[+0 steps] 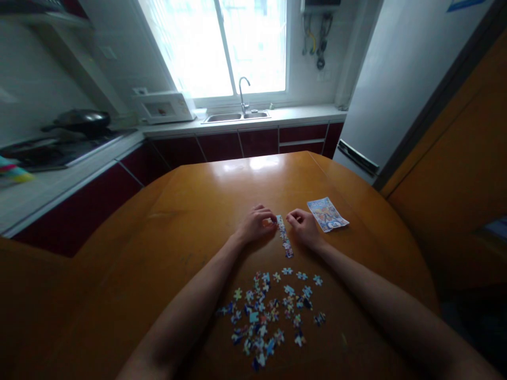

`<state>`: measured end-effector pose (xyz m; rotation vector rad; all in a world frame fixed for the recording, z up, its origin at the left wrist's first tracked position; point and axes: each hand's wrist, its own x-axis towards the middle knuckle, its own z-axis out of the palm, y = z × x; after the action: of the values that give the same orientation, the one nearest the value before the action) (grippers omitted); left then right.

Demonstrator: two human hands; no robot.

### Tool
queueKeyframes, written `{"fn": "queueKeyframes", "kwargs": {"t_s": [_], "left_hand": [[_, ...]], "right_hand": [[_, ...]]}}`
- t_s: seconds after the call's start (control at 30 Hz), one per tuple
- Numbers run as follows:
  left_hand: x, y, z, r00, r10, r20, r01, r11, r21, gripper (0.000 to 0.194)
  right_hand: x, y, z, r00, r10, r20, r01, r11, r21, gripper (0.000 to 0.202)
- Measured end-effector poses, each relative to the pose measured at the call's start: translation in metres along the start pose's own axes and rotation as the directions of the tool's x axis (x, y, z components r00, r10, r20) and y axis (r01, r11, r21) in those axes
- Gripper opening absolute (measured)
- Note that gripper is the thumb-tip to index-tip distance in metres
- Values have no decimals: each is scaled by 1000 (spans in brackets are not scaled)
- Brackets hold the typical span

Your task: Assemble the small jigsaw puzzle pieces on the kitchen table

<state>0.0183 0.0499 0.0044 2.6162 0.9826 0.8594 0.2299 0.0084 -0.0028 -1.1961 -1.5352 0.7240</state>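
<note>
A narrow strip of joined jigsaw puzzle pieces [284, 238] lies on the table between my two hands. At its upper left end, my left hand [258, 221] has curled fingers, with thumb and index close together at the strip's edge. A small pale bit, apparently a puzzle piece, shows between them. Just right of the strip, my right hand [304, 226] is closed in a pinch; whatever sits in its fingertips is too small to make out. Nearer to me, many loose jigsaw pieces [261, 316] lie scattered between my forearms.
A printed picture sheet [327, 214] lies right of my right hand on the wooden table [190, 211]. Beyond the table are a sink [224, 117], a microwave [166, 107] and a stove with a pan [81, 120]. A fridge [390, 79] stands at the right.
</note>
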Motion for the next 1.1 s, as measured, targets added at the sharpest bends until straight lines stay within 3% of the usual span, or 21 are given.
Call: {"fn": "queueKeyframes", "kwargs": {"t_s": [0.33, 0.6, 1.1], "left_hand": [[1, 6, -2, 999, 35, 38, -35, 999, 10, 6], [1, 3, -2, 998, 61, 6, -61, 996, 63, 7], [3, 8, -5, 990, 118, 71, -128, 981, 148, 13]], "right_hand": [[0, 0, 1, 1000, -3, 14, 4, 1000, -31, 23], [-1, 2, 2, 1000, -13, 24, 15, 998, -55, 23], [0, 2, 3, 999, -13, 46, 17, 997, -79, 21]]}}
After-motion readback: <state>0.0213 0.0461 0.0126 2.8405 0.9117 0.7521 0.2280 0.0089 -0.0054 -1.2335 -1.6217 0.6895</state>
